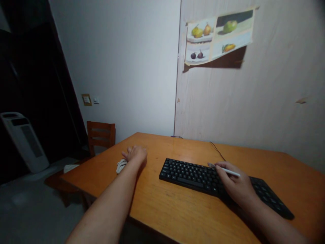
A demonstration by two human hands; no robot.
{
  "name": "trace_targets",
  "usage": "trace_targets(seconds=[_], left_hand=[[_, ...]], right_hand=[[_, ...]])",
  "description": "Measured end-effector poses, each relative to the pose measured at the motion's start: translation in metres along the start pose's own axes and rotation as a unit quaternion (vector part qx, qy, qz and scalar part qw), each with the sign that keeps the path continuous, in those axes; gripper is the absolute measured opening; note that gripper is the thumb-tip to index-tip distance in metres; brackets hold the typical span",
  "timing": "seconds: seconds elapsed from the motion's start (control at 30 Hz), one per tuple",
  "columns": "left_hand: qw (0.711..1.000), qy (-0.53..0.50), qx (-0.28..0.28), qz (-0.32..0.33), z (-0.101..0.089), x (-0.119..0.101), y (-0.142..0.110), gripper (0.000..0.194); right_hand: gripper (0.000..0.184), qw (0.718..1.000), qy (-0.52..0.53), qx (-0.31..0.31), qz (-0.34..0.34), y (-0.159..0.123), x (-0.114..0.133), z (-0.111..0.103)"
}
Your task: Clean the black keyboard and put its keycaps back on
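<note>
An orange-brown wooden table (177, 206) is set against a pale wall (132, 78), with a slatted chair (101, 134) at far left. The left hand (135, 154) is stretched across the table's left part, right by a crumpled, pale cloth (121, 166); whether it is gripped cannot be told. Over the long black keyboard (189, 174), laid from middle to right, a slim white-handled tool (230, 172) is pinched by the right hand (236, 183).
</note>
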State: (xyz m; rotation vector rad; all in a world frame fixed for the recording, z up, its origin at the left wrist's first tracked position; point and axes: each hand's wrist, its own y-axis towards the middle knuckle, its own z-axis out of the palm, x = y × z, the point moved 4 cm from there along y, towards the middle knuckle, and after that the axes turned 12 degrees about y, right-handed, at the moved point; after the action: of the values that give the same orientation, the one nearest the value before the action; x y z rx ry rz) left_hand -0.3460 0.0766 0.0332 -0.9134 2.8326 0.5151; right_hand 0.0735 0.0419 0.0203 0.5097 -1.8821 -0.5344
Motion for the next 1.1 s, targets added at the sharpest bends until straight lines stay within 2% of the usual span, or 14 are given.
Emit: trace_targets(seconds=[0.1, 0.23, 0.43, 0.53, 0.63, 0.73, 0.87, 0.97, 1.1], left_hand=[[0.997, 0.043, 0.06, -0.005, 0.007, 0.019, 0.005, 0.038], [0.994, 0.067, 0.088, 0.007, 0.014, 0.018, 0.0, 0.042], [0.992, 0.077, 0.087, 0.04, 0.017, -0.001, -0.012, 0.047], [0.995, 0.074, 0.037, 0.054, 0.011, -0.013, -0.014, 0.047], [0.995, 0.006, -0.004, 0.102, 0.005, -0.035, -0.016, 0.043], [0.983, -0.07, 0.029, 0.17, 0.009, -0.065, -0.018, 0.037], [0.952, -0.157, 0.066, 0.254, 0.021, -0.099, -0.03, 0.04], [0.927, -0.218, 0.083, 0.294, 0.03, -0.11, -0.039, 0.043], [0.9, -0.285, 0.113, 0.31, 0.038, -0.11, -0.046, 0.045]], right_hand=[[0.027, 1.0, -0.009, -0.01, -0.01, 0.001, 0.004, 0.0], [0.028, 1.0, -0.014, -0.019, -0.017, 0.003, 0.004, -0.002], [0.03, 0.999, -0.007, -0.038, -0.001, 0.004, -0.001, -0.004], [0.033, 0.999, -0.002, -0.051, 0.0, 0.006, -0.004, -0.005], [0.038, 0.998, -0.022, -0.056, -0.001, 0.008, -0.013, -0.007], [0.039, 0.993, -0.116, -0.026, -0.001, 0.01, -0.024, -0.006], [0.037, 0.969, -0.241, 0.047, 0.022, 0.011, -0.033, -0.003], [0.038, 0.956, -0.279, 0.08, 0.032, 0.012, -0.032, -0.001], [0.037, 0.946, -0.305, 0.103, 0.028, 0.012, -0.026, 0.002]])
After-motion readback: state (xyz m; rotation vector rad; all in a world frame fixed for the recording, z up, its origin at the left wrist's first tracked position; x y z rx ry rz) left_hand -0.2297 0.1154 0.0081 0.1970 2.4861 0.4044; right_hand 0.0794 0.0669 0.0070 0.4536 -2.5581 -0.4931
